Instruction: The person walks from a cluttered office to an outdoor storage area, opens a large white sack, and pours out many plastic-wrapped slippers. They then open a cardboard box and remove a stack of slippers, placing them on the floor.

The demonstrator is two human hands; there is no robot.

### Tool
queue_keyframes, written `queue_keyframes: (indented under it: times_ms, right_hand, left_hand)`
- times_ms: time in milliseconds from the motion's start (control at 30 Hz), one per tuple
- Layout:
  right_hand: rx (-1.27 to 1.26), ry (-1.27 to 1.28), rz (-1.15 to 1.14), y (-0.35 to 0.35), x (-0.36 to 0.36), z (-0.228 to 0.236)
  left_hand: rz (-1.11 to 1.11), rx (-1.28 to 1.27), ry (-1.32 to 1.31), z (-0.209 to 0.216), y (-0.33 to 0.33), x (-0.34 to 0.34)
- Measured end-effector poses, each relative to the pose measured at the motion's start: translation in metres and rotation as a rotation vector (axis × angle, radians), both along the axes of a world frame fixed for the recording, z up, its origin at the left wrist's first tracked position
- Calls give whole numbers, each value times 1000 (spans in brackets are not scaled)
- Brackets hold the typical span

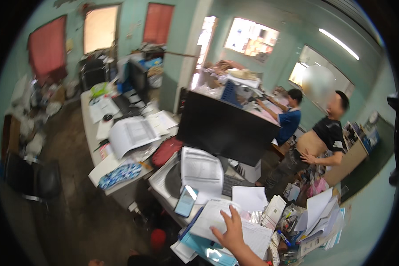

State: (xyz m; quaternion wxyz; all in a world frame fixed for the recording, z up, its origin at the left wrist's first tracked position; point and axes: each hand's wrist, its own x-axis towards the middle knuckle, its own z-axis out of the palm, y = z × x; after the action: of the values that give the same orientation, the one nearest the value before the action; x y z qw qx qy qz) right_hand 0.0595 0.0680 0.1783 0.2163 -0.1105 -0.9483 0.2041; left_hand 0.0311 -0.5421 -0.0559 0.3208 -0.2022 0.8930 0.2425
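My right hand (pixel 229 231) reaches in from the lower right, fingers spread, with nothing in its grasp. It is over printed sheets (pixel 256 235) on the near desk; I cannot tell whether it touches them. Under these papers lies a light-blue folder (pixel 210 249). Left of the hand, a phone (pixel 186 201) lies at the desk's edge. Behind it are an open stapled document (pixel 202 170) and a blank white sheet (pixel 248 198), partly over a dark keyboard (pixel 232 184). My left hand cannot be made out; only small unclear skin-coloured patches show at the lower edge.
A large black monitor (pixel 228 128) stands behind the papers. Loose papers (pixel 319 219) and a blue marker (pixel 283 238) crowd the right side. The left desk holds a red pouch (pixel 166 151) and a blue patterned case (pixel 119 175). Two people stand beyond the monitor. A black chair (pixel 35 177) is at left.
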Motion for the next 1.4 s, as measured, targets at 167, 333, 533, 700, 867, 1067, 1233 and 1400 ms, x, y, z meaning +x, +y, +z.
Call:
queue_keyframes:
  times_ms: [167,333,533,700,867,1067,1233,1400]
  right_hand:
    - [-112,131,221,-101,-67,3]
    - [-302,-173,579,-261,-137,-55]
    - [-71,-560,899,-344,-193,-135]
    - [178,-706,953,-362,-249,-156]
    - [115,-730,988,-417,-301,-159]
    - [-143,-633,955,-488,-385,-205]
    - [-391,-689,767,-548,-525,-257]
    - [-189,-800,840,-606,-698,-246]
  left_hand:
    - [-223,31,-104,-34,-91,73]
    - [10,193,-471,-27,-124,165]
    - [763,404,-454,17,-81,214]
    - [931,573,-215,28,-56,224]
    - [932,451,-297,43,-53,217]
    - [803,231,-289,65,-110,95]
    - [737,173,-235,56,-196,-109]
    - [802,189,-237,45,-278,-274]
